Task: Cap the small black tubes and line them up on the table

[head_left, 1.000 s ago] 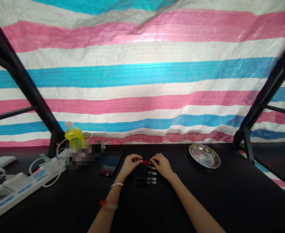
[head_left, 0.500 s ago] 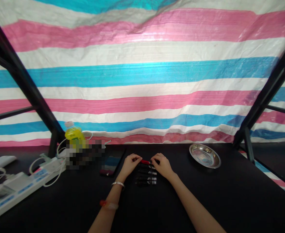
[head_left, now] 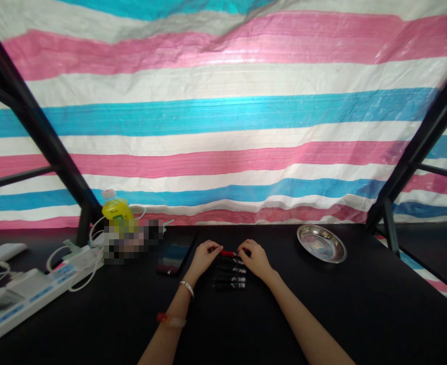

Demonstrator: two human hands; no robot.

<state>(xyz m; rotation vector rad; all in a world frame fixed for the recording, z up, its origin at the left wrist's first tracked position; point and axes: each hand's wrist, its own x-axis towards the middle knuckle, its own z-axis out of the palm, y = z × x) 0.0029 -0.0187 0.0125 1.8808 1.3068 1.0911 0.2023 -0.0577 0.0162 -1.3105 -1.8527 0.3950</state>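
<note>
Left hand [head_left: 205, 257] and right hand [head_left: 254, 257] curl inward | each grip pinches one end of red pen [head_left: 229, 253] | pen: left's 3 o'clock, right's 9 o'clock

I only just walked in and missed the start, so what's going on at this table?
A person has both bare hands at a slim red pen-like stick on a black table: the left hand at its left end, the right hand at its right. How firm either grip is, I cannot tell. Several slim black pens with pale ends lie nearer the person. A shiny round metal dish sits off to the right.
</note>
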